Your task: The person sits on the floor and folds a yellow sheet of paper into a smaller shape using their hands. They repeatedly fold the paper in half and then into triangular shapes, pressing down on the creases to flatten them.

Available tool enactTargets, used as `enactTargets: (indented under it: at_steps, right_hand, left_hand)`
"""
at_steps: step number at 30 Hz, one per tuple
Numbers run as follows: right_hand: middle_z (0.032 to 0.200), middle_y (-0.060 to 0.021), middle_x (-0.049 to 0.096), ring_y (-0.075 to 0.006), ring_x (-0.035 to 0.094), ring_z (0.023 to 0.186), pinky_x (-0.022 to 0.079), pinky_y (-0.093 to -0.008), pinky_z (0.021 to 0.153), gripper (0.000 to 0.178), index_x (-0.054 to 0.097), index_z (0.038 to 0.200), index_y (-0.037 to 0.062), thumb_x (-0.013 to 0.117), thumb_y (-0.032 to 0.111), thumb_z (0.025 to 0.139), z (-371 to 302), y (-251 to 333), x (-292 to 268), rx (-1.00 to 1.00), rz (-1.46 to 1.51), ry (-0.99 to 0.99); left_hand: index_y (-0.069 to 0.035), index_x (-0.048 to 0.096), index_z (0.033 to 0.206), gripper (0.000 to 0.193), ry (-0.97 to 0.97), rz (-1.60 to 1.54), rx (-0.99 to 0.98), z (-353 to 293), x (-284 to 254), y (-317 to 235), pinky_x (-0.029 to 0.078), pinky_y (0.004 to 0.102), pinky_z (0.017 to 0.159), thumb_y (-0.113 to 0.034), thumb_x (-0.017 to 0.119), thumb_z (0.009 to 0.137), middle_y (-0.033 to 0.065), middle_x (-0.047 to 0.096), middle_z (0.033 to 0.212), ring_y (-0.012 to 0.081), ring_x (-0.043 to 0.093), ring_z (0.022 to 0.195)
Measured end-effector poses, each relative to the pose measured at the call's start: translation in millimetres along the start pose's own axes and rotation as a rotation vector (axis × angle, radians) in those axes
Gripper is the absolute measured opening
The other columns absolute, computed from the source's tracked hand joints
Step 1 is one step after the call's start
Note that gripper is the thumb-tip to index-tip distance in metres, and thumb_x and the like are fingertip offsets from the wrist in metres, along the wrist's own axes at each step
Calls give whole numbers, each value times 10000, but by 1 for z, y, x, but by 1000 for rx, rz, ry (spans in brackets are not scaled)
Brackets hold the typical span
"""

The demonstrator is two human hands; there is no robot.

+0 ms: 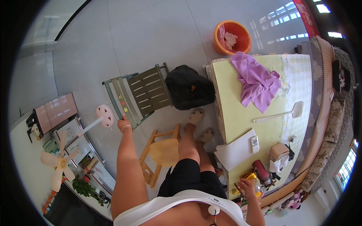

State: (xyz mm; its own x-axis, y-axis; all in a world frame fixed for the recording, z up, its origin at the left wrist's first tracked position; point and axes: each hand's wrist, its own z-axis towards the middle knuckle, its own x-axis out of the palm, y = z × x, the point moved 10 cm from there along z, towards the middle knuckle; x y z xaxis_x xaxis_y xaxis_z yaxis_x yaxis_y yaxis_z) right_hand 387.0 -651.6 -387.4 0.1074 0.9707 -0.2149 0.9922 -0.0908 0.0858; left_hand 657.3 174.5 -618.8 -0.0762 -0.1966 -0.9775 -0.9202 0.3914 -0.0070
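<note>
Left of centre, the left hand (123, 124) grips the folding chair (151, 91); uneven pulling could tip it. The right hand (247, 187) (lower right) I can't read: holding or loose.

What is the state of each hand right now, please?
Left hand: closed on the edge of the green folding chair.
Right hand: fingers partly curled; whether it holds anything cannot be told.

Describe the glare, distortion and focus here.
Head view: window-like glare streaks the tiled floor at upper right; the table's far right edge bows and the sofa curves along the rim; corners go black; the folding chair looks fairly sharp.
</note>
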Motion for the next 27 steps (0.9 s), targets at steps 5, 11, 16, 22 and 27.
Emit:
enactTargets:
  at_steps: [5,11,16,22,27]
  right_hand:
    - [1093,-82,726,-168,690,971,535,-310,885,325,619,1304,19,608,126,997,12,-17,1,11,-73,7]
    - [1100,-89,726,-165,702,963,535,-283,848,339,613,1308,9,620,112,986,-2,-3,5,-3,17,-18]
    - [1108,-91,722,-177,709,965,548,-300,867,320,619,1306,11,593,94,997,3,-19,-8,1,12,-31]
    - [1118,-103,720,-189,713,970,552,-299,871,324,609,1315,2,575,85,1004,8,-33,-6,-6,6,-40]
    - [1133,-109,722,-206,716,995,548,-309,865,341,595,1331,5,576,117,1010,10,-46,-1,-30,-15,-18]
  left_hand:
    - [79,657,882,655,61,-144,-24,-36,34,24,511,525,730,-567,591,967,291,691,860,483,661,842]
    - [85,633,864,633,113,-265,38,-78,47,15,506,520,736,-538,603,971,296,679,848,478,655,819]
    - [57,611,862,595,144,-137,253,-51,36,-32,503,516,731,-528,614,966,281,674,838,477,649,814]
    - [32,617,868,567,107,-141,245,-43,17,-62,497,527,732,-528,621,959,270,685,852,474,653,813]
    - [31,602,1068,546,173,73,195,-27,20,-59,516,489,856,-487,684,919,280,670,1070,447,642,1007]
